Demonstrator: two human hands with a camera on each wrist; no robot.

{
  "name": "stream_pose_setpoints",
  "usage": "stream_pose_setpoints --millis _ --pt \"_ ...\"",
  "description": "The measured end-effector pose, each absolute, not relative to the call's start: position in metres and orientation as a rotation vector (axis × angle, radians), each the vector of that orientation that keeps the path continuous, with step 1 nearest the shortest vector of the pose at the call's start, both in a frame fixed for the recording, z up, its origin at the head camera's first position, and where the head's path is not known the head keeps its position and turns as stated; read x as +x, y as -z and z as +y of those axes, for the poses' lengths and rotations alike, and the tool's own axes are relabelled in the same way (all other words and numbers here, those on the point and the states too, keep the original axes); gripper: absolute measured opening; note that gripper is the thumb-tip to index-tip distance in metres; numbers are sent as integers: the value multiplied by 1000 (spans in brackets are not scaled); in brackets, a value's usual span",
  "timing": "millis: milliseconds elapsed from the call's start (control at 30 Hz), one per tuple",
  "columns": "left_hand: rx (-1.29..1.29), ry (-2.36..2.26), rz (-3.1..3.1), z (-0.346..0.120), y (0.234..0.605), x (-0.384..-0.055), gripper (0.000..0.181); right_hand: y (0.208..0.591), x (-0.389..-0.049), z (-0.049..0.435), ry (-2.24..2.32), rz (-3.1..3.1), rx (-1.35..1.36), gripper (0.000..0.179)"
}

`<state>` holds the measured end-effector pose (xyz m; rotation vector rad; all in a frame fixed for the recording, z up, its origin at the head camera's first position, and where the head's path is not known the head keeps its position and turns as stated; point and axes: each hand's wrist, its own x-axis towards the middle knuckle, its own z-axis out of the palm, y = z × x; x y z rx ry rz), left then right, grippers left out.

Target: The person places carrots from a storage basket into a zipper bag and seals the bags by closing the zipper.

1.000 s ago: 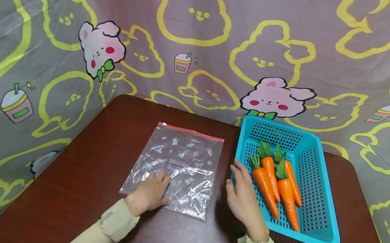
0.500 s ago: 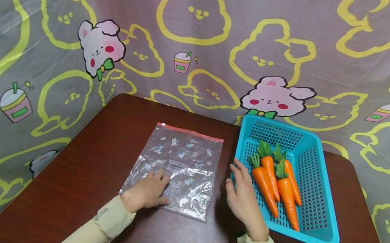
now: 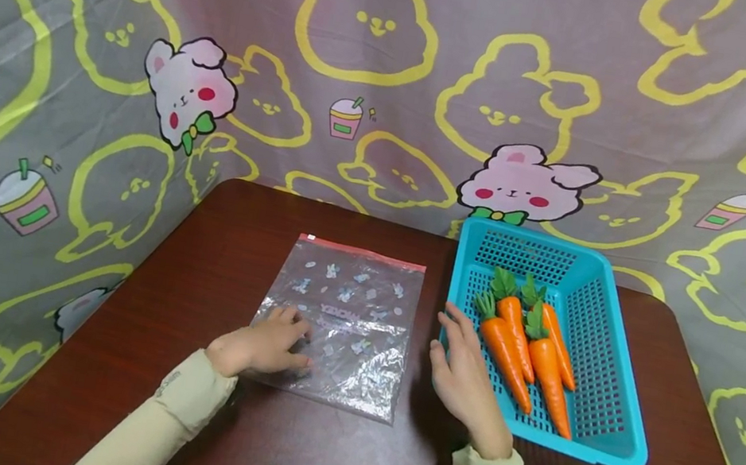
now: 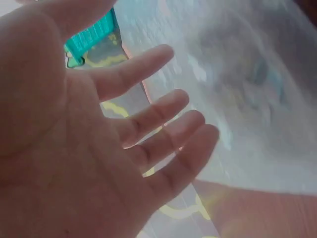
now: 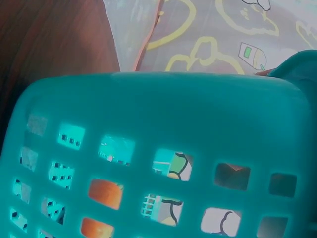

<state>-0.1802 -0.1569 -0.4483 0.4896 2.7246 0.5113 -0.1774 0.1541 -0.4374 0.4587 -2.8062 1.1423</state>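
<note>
A clear zip bag (image 3: 352,294) with a red top edge and small printed rabbits lies flat on the table. My left hand (image 3: 266,339) is over the bag's near left part, fingers spread and slightly bent, holding nothing. In the left wrist view the palm and fingers (image 4: 158,109) appear apart from each other, with the bag beyond. My right hand (image 3: 469,382) rests along the left rim of a turquoise plastic basket (image 3: 623,398), fingers loosely extended. Several orange carrots (image 3: 507,349) with green tops lie in the basket. The right wrist view mostly shows the perforated basket wall (image 5: 163,99).
The dark brown wooden table (image 3: 195,262) has rounded corners. A grey-pink curtain (image 3: 401,44) with yellow animal outlines and rabbit heads hangs behind it and on both sides. The basket fills the table's right part, a narrow strip of wood away from the bag.
My left hand has slid left and slightly away from me over the bag, uncovering more of its near part. The right hand, basket and carrots stay as they were.
</note>
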Motion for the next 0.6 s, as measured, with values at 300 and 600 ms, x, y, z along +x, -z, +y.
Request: stream_pose_setpoints --millis 300,600 --pt "292 -549 2868 -182 445 -201 52 438 -178 154 -1141 -2805 462 45" --pt "146 -651 2842 -200 453 -219 57 439 -178 155 -1133 -2792 471 45"
